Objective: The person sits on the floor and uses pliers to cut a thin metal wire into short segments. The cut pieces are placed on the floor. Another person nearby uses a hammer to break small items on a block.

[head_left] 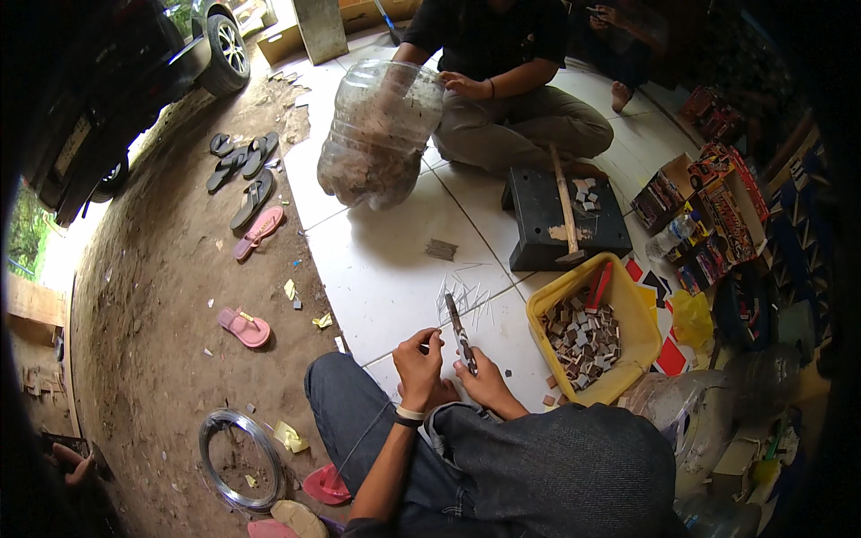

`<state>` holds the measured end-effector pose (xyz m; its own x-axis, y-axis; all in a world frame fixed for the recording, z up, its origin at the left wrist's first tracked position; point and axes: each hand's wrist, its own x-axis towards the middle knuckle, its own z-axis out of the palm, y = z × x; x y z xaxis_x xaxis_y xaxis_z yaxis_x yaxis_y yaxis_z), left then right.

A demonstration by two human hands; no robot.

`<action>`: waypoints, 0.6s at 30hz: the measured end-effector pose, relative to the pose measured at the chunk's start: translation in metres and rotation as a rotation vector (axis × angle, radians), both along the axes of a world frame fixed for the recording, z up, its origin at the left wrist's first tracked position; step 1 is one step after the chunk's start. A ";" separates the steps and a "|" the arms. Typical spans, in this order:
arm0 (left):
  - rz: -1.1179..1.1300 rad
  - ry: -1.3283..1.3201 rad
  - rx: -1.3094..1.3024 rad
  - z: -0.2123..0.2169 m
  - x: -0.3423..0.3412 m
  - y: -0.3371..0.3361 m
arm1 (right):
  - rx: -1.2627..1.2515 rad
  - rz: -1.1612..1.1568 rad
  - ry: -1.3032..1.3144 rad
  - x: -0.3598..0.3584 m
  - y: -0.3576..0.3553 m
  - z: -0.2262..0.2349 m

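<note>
My right hand [485,380] grips a dark pair of pliers [460,334] that points up and away from my lap. Close beside it, my left hand [419,363] is closed in a pinch; what its fingertips hold is too small to make out. Just beyond the pliers, several thin, pale wire-like pieces [473,291] lie scattered on the white tiles [386,260]. To the right of my right hand stands a yellow tub [644,359] full of small square chips [581,341], with a red-handled tool [599,289] leaning inside.
Across from me, a seated person [511,72] has an arm inside a big clear plastic jug [381,125]. A hammer [567,202] rests on a black stool [538,220]. Printed boxes [717,202] crowd the right. Sandals [247,328] and a wire coil [208,448] lie on dirt.
</note>
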<state>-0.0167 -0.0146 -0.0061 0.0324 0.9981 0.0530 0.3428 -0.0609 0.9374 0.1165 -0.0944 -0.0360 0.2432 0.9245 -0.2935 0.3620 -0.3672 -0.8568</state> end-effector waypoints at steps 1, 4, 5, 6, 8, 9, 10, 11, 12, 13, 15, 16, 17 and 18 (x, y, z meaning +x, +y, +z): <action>0.000 -0.004 -0.006 0.000 0.000 0.000 | 0.028 -0.018 0.028 -0.001 0.001 -0.002; 0.000 -0.011 0.003 -0.001 0.000 0.000 | 0.003 -0.067 0.053 -0.003 0.002 -0.003; -0.001 -0.020 -0.007 -0.001 0.000 0.000 | -0.041 -0.070 0.041 -0.003 0.002 -0.001; -0.006 -0.008 0.005 -0.001 0.001 0.000 | -0.086 -0.072 0.030 -0.003 0.001 0.002; -0.012 -0.005 -0.016 -0.001 0.000 0.000 | 0.040 -0.062 -0.050 -0.003 0.001 0.009; -0.018 0.008 -0.011 -0.001 0.001 0.000 | 0.083 -0.044 -0.095 -0.003 0.001 0.012; -0.019 0.016 -0.014 0.000 0.001 0.000 | 0.060 -0.036 -0.074 -0.003 0.001 0.016; -0.023 0.017 -0.030 0.000 0.001 0.000 | 0.019 -0.014 -0.059 -0.002 0.001 0.018; -0.016 0.030 -0.005 0.001 0.001 0.001 | -0.016 0.004 -0.059 -0.001 0.002 0.020; -0.011 0.037 0.003 0.001 0.000 0.001 | -0.052 -0.007 -0.102 -0.002 0.003 0.021; 0.005 0.055 0.001 0.001 -0.002 0.000 | -0.117 -0.032 -0.208 -0.002 0.007 0.020; 0.016 0.064 -0.005 0.001 -0.003 0.000 | -0.129 -0.055 -0.240 -0.001 0.009 0.019; 0.026 0.072 -0.019 0.001 -0.003 0.000 | -0.143 -0.070 -0.266 0.001 0.011 0.018; 0.028 0.060 -0.004 0.001 -0.004 0.001 | -0.155 -0.088 -0.291 0.002 0.013 0.017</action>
<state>-0.0205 -0.0140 -0.0056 0.0079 0.9988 0.0481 0.3998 -0.0473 0.9154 0.1189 -0.0810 -0.0195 0.4143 0.8462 -0.3351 0.5446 -0.5255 -0.6536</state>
